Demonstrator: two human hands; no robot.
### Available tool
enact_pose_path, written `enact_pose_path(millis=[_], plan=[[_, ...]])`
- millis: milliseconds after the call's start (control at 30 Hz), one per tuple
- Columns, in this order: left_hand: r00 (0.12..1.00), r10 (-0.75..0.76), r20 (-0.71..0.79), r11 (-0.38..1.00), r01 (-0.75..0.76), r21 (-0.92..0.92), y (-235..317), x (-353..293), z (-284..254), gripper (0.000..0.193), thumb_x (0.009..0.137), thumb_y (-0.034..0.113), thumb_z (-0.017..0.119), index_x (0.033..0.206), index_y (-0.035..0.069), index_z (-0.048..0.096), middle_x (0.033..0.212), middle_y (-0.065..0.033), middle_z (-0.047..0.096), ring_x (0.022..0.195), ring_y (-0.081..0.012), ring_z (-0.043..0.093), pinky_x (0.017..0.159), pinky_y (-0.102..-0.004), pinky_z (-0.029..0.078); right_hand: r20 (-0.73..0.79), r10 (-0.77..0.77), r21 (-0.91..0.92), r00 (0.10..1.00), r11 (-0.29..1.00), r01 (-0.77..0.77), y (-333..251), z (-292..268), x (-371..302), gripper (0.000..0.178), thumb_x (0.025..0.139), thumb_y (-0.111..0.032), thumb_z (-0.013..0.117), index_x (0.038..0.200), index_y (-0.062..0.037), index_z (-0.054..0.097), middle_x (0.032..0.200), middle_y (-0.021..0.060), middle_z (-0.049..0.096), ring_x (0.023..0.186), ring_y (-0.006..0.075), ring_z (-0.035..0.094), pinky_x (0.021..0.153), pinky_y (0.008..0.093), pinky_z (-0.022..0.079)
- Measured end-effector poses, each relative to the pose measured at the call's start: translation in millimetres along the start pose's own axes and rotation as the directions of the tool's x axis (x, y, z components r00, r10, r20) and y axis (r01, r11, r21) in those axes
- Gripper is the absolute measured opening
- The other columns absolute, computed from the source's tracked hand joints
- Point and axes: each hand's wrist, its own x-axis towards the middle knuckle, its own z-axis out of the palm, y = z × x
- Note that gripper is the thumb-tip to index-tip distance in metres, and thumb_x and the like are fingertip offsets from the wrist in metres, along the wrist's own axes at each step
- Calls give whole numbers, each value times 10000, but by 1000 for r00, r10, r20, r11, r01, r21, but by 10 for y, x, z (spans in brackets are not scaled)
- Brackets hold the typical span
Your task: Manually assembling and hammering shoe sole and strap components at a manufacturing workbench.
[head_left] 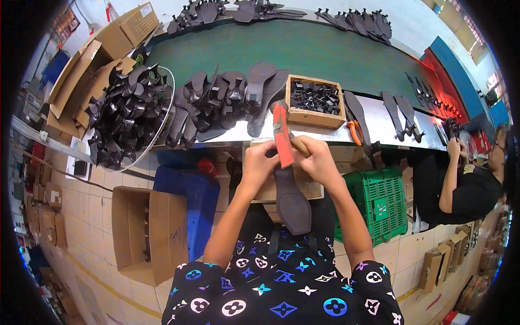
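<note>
My right hand (319, 158) is closed around the wooden handle of a hammer (282, 135) with a red head. The hammer head covers the upper end of a dark shoe sole (293, 203), which points down toward my lap. At that covered end, my left hand (258, 162) is closed, its fingertips beside the hammer head and on the sole. What exactly lies between the fingertips is partly hidden. Beneath both hands is a pale work board (265, 194). Just beyond them, a wooden box (317, 119) holds many small black pieces.
Heeled soles (234, 86) crowd the bench's near left, beside a round basket (172, 103) piled with black heels (130, 114). Orange-handled pliers (354, 131) lie right of the box. A green conveyor belt (233, 46) runs behind. A green crate (379, 203) and a co-worker (466, 184) are at right.
</note>
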Motion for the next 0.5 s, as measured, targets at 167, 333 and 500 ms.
enact_pose_path(millis=[167, 333, 500], plan=[[987, 152, 57, 986, -155, 61, 12, 46, -109, 296, 774, 82, 791, 1048, -7, 720, 863, -156, 741, 773, -155, 719, 700, -321, 547, 122, -157, -202, 980, 963, 179, -86, -75, 42, 258, 778, 21, 695, 1032, 14, 657, 1002, 168, 676, 913, 338, 673, 796, 374, 528], [981, 174, 81, 984, -177, 29, 3, 105, -164, 275, 772, 61, 773, 1035, -2, 722, 848, -162, 730, 746, -143, 702, 673, -300, 533, 33, -145, -243, 989, 959, 148, -96, -22, -16, 260, 837, -4, 695, 1092, 0, 641, 1012, 156, 676, 902, 285, 682, 774, 350, 533], [966, 208, 152, 971, -186, -148, -138, 135, -184, 268, 798, 65, 753, 1057, -1, 730, 965, -131, 745, 859, -137, 683, 797, -279, 526, -170, 130, 57, 977, 991, -122, -536, -100, -443, 318, 936, -52, 643, 1239, 18, 579, 960, 215, 665, 819, 263, 680, 750, 332, 532]])
